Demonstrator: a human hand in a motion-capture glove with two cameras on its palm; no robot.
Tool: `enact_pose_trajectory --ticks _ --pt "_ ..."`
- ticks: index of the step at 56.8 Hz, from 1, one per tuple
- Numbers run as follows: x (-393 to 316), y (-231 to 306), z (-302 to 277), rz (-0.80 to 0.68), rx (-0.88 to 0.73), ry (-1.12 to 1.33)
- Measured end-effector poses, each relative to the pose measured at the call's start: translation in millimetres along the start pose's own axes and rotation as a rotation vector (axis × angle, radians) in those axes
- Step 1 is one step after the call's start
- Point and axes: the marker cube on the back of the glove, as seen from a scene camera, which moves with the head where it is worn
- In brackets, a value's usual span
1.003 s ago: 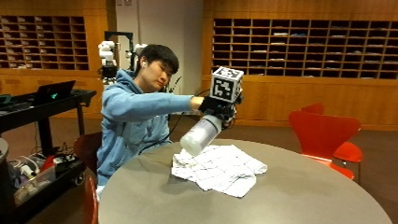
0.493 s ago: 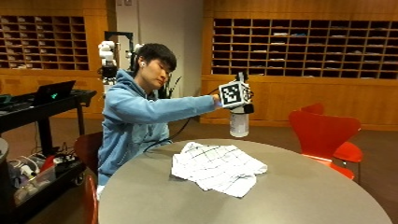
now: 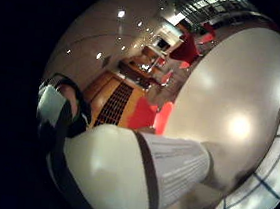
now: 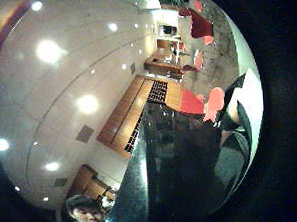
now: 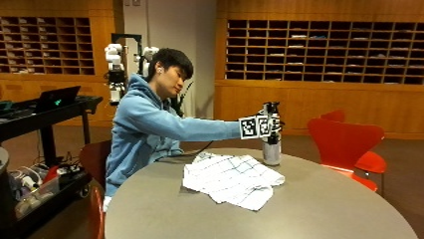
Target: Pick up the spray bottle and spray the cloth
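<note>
Reading the outside view left to right: the cloth (image 5: 233, 179) lies crumpled on the desk (image 5: 318, 209), and just beside its far right edge the bottle (image 5: 271, 144) stands upright, its base at or just above the desktop; I cannot tell which. My hand (image 5: 268, 125) is wrapped round the bottle's upper part, fingers curled on it. I judge the step in hand to be the end of the pick-up; no spraying is visible. The next move calls for turning the nozzle toward the cloth, then squeezing the trigger. Pose: arm stretched nearly straight and level across the desk. In the little-finger palm view the bottle (image 3: 138, 172) fills the frame, with the cloth (image 3: 259, 192) near.
</note>
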Motion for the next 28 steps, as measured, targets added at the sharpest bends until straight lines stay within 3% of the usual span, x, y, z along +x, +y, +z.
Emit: enact_pose_trajectory --ticks 28 --pt "8 11 -20 -0.036 -0.155 0.123"
